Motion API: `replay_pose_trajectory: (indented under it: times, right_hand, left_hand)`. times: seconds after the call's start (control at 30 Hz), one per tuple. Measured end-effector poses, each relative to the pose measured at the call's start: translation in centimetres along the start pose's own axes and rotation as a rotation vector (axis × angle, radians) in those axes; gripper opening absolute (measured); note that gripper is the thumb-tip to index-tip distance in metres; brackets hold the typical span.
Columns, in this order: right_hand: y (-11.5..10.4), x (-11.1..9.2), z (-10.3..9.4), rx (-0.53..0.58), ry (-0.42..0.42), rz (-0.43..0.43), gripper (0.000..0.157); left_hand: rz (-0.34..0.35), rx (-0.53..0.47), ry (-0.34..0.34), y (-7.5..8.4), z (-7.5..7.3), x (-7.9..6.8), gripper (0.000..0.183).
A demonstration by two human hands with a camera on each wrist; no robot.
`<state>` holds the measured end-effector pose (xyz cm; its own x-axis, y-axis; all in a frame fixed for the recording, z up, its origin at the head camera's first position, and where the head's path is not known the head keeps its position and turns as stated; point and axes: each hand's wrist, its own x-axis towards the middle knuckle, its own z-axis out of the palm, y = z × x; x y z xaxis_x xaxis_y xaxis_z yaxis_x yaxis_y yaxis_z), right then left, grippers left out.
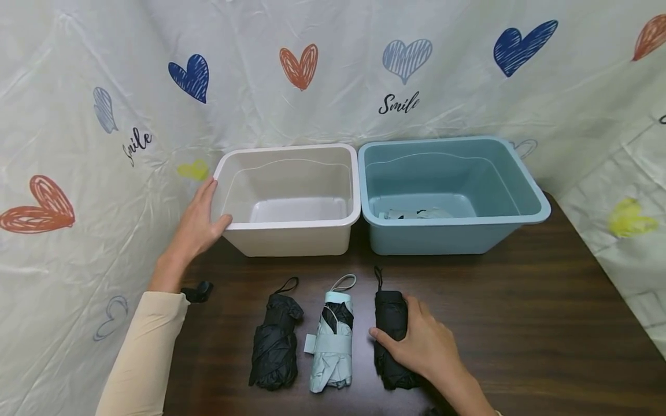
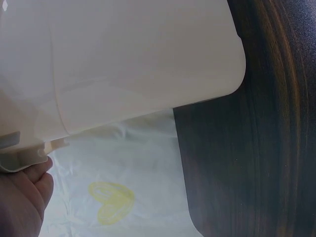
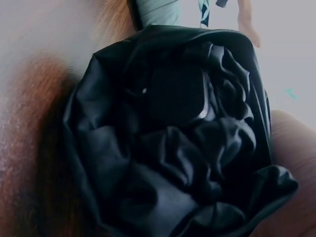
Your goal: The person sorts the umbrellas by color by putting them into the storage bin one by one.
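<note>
Three folded umbrellas lie side by side on the table. My right hand (image 1: 429, 346) holds the rightmost black umbrella (image 1: 390, 318), its thumb across the top and its fingers along the far side. Bunched cloth at that black umbrella's end (image 3: 168, 148) fills the right wrist view. To its left are a light blue umbrella (image 1: 332, 352) with a strap around it and another black umbrella (image 1: 276, 346). My left hand (image 1: 195, 228) touches the beige bin (image 1: 291, 240) at its left rim, fingers fairly straight along the side and thumb at the front corner.
A blue bin (image 1: 432, 238) stands against the beige one on its right, with a pale, dark-marked thing (image 1: 416, 214) on its floor. Both bins are at the back of the dark wooden table (image 1: 520, 323), before a heart-printed cloth (image 1: 343, 75).
</note>
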<state>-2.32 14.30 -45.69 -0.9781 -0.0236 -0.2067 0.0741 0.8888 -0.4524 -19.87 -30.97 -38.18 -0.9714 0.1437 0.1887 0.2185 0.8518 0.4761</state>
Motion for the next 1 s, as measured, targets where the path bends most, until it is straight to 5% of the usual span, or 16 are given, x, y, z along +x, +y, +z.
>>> replay_pose_trajectory:
  times: [0.37, 1.0]
  right_hand:
    - [-0.30, -0.54, 0.20, -0.026, -0.023, 0.009, 0.121]
    - [-0.40, -0.24, 0.05, 0.016, -0.019, 0.009, 0.101]
  left_hand:
    - [-0.001, 0.006, 0.000, 0.08, -0.12, 0.05, 0.089]
    - [0.002, 0.002, 0.006, -0.10, 0.00, 0.14, 0.088]
